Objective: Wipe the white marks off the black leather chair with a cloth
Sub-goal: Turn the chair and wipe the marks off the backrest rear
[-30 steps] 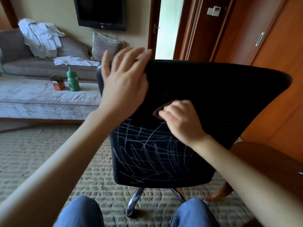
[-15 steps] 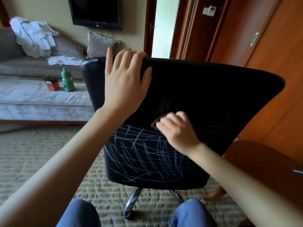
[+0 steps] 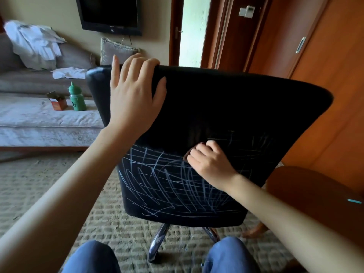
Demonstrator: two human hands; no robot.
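The back of a black leather chair (image 3: 226,107) faces me, its upper part dark and bare. White marks (image 3: 167,188) criss-cross its lower half, and fainter ones show at the right. My left hand (image 3: 134,95) holds the top left edge of the backrest, fingers curled over the rim. My right hand (image 3: 210,161) presses a small dark brown cloth (image 3: 188,153) against the middle of the backrest, fingers curled round it. Only a corner of the cloth shows past my fingers.
A chrome chair base (image 3: 157,243) stands on the woven carpet between my knees. A round wooden table (image 3: 315,194) is close at the right. A grey sofa (image 3: 39,123) with a green bottle (image 3: 76,97) and a small box lies at left. Wooden doors stand behind.
My left hand went from hovering to gripping the chair's top edge. My right hand slid the cloth slightly down and right over the backrest. The chair back has turned a little.
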